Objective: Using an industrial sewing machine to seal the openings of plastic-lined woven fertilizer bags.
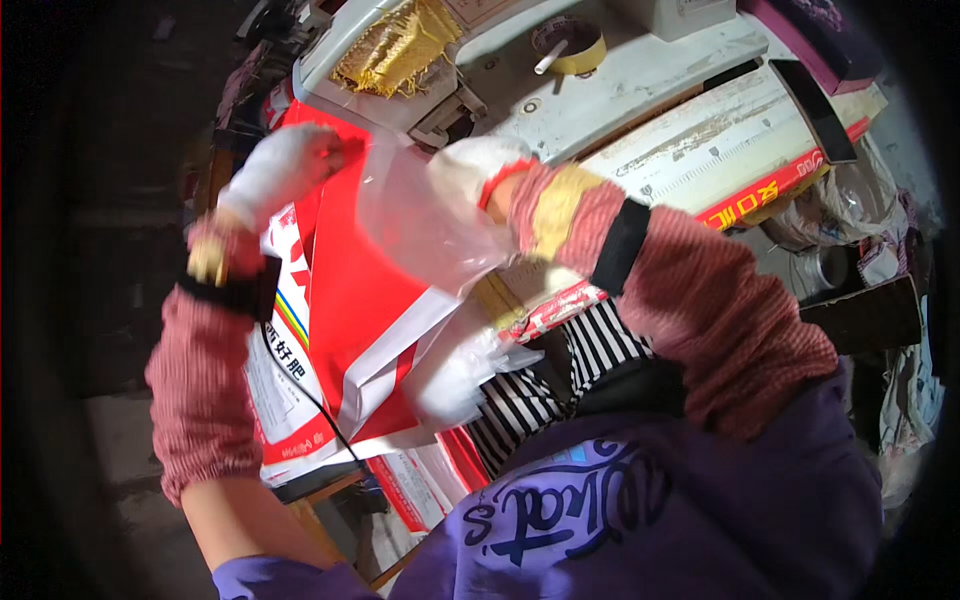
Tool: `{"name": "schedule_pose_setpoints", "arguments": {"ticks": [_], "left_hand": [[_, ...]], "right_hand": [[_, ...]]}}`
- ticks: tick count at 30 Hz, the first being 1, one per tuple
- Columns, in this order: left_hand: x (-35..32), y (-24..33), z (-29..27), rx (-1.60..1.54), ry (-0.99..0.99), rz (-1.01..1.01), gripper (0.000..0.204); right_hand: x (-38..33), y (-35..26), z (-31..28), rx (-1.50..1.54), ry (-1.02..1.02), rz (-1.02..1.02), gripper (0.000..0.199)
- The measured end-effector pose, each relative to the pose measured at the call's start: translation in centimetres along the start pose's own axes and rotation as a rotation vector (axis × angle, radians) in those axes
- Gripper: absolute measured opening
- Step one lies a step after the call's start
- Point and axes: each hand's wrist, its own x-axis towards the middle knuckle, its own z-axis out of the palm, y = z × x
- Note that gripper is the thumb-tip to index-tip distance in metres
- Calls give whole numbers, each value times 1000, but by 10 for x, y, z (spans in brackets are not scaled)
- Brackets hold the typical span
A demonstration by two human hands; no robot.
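A red and white printed sack [365, 270] lies slanting in front of me. My left hand [283, 170], in a white glove, has its fingertips closed at the sack's upper edge. Over the sack's right side spreads a clear plastic liner bag [420, 225], crumpled and partly see-through. My right hand [480, 168], in a white glove with a red cuff, is closed at the liner's upper right side; its fingertips are blurred and partly hidden. More bunched, whitish plastic [455, 370] hangs lower down by my lap.
Beyond my hands stands a pale machine bed [560, 110] carrying a yellow tape roll [580, 52] and a yellow frayed bundle [400, 45]. A long white panel with a red edge [700, 145] runs to the right. A dark cable [312, 397] crosses below my left forearm. An open carton [870, 315] sits far right.
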Motion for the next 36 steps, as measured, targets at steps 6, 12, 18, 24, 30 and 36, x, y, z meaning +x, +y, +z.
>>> {"name": "schedule_pose_setpoints", "arguments": {"ticks": [6, 12, 18, 24, 30, 36], "left_hand": [[-69, 173, -99, 125, 391, 195, 20], [-24, 217, -116, 7, -606, 230, 58], [-7, 168, -132, -584, -772, -429, 26], [-60, 192, -133, 168, -1173, -224, 44], [-108, 255, -80, 234, -1108, 489, 9], [-92, 285, -24, -406, -453, 795, 8]], "right_hand": [[32, 31, -15, -166, -223, -290, 26], [35, 38, -4, -63, -139, -396, 20], [38, 43, 9, -144, -52, -474, 19], [7, 17, -19, 219, -272, -47, 22], [-17, -26, 18, 33, 343, 38, 15], [-153, -30, 23, 230, 282, -494, 5]]}}
